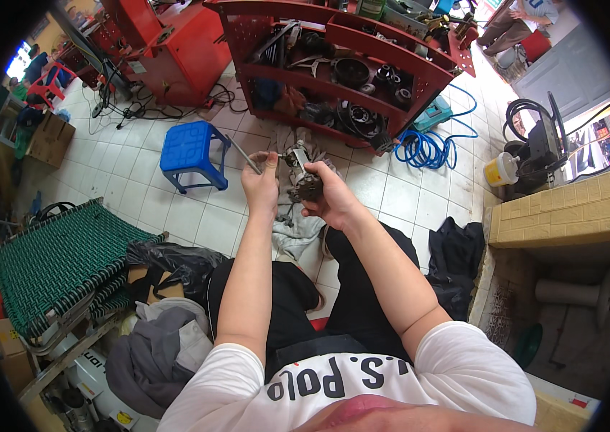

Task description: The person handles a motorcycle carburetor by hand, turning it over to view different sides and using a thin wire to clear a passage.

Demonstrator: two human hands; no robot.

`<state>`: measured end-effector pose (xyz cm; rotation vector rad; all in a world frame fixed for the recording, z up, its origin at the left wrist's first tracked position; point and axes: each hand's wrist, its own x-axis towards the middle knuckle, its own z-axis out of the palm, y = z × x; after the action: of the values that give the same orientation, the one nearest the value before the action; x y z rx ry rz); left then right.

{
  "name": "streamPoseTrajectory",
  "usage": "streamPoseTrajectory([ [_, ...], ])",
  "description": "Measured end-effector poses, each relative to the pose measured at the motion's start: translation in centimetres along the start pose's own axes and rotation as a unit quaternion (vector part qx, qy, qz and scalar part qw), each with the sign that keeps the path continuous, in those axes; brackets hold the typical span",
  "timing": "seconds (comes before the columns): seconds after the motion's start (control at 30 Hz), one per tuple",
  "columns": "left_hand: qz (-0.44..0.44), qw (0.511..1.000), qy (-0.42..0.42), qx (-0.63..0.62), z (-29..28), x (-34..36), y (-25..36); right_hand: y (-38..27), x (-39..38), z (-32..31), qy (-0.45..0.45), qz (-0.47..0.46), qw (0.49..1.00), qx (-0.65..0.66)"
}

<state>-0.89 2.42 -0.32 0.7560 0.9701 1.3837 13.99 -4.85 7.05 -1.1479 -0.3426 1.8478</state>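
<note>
My left hand is closed on a slim metal rod, which slants up and leftward out of the fist. My right hand grips a dark, grimy metal mechanical part with a lighter silvery section on top, just right of the left hand; whether the two hands' items touch, I cannot tell. Crumpled grey rags lie on the tiled floor beneath.
A blue stool stands left, a red parts cart ahead, a coiled blue hose and bucket right. A woven green lounger, dark bags and black cloth flank my legs. People are in the background.
</note>
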Motion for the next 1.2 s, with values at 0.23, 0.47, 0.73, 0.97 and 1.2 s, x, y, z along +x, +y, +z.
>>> streamPoseTrajectory([
  [0.23, -0.041, 0.992, -0.093, -0.068, -0.6, 0.1, 0.2, -0.1, 0.2, -0.4, -0.02, 0.0, 1.0, 0.022],
  [0.47, -0.034, 0.994, -0.073, -0.071, 0.1, -0.2, 0.8, -0.2, -0.1, -0.2, -0.002, 0.006, 1.0, 0.005],
  [0.73, -0.013, 0.997, -0.048, -0.065, 0.4, -0.4, 0.4, 0.4, 0.4, -0.1, 0.021, -0.001, 0.999, -0.027],
  [0.97, -0.037, 0.99, -0.098, -0.094, 0.3, -0.3, 0.9, 0.3, 0.2, 0.0, 0.002, 0.007, 1.0, 0.006],
  [1.2, -0.043, 0.991, -0.082, -0.1, -0.2, 0.0, 0.6, -0.1, -0.3, 0.4, -0.02, 0.026, 0.999, 0.027],
])
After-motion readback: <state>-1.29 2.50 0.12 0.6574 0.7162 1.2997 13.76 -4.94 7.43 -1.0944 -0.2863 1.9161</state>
